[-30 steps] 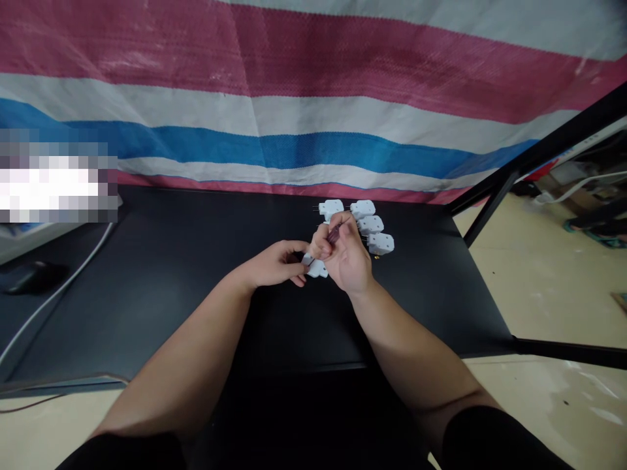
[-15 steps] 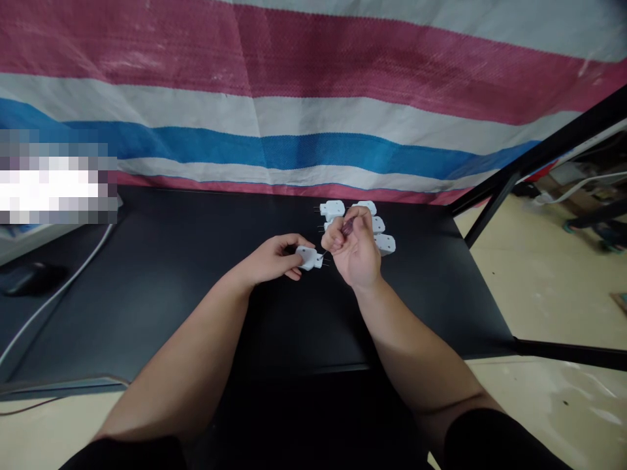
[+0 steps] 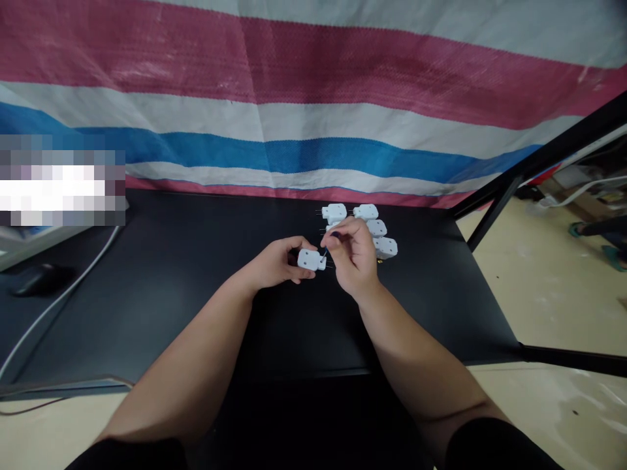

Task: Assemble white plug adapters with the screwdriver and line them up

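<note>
I had the left hand (image 3: pixel 277 262) closed on a white pin connector (image 3: pixel 310 260) above the bench (image 3: pixel 186 326); the right hand (image 3: pixel 353 256) pinched a slim dark tool (image 3: pixel 331 237) just beside it; more connectors (image 3: pixel 385 247) lay beyond.

Six white pinned plastic plugs (image 3: pixel 311 260): one in the left hand (image 3: pixel 277 262), four in plain view on the bench (image 3: pixel 196 326), one mostly hidden behind the right hand (image 3: pixel 353 256). That hand holds one slim dark tool (image 3: pixel 329 239). One computer mouse (image 3: pixel 44 281), one white cable (image 3: pixel 57 307).

Left hand (image 3: pixel 277 263) grips white connector (image 3: pixel 311 260); right hand (image 3: pixel 353 256) pinches thin tool (image 3: pixel 329 241).
</note>
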Available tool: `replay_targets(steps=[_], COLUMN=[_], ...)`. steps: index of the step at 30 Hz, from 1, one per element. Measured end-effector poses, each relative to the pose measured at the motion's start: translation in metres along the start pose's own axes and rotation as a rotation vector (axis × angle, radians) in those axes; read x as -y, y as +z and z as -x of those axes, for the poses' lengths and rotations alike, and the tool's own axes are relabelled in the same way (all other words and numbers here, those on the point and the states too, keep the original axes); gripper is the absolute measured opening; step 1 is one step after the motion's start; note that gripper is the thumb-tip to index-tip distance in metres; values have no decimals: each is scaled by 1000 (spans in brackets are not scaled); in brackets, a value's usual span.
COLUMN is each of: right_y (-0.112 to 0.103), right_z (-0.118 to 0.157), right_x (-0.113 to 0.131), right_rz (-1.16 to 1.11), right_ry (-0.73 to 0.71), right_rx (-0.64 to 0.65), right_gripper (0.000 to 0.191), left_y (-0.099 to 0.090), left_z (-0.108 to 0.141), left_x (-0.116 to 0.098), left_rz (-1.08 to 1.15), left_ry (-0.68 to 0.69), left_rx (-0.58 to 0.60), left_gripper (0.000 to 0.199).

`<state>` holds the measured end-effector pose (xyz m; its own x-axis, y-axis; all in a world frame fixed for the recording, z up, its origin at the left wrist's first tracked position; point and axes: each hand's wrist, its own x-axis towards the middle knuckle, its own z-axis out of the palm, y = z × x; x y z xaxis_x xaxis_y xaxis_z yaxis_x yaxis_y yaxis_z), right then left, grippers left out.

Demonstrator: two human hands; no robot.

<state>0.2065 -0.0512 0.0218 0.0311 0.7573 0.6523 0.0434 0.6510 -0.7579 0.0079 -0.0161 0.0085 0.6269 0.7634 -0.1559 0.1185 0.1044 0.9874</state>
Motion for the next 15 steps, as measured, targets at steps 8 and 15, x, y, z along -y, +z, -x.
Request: replay_targets(steps=[8, 15], right_y=[-6, -13], right_z=[-8, -9], right_x=[-9, -9], right_rz=[10, 83], right_ry=[-91, -132], right_rx=[-48, -79], right_gripper=[13, 12], left_y=[-1, -1], left_z=[1, 3], left_x=[0, -2], left_rz=[-47, -55], left_ry=[6, 1], left_rx=[2, 4], left_gripper=[53, 51])
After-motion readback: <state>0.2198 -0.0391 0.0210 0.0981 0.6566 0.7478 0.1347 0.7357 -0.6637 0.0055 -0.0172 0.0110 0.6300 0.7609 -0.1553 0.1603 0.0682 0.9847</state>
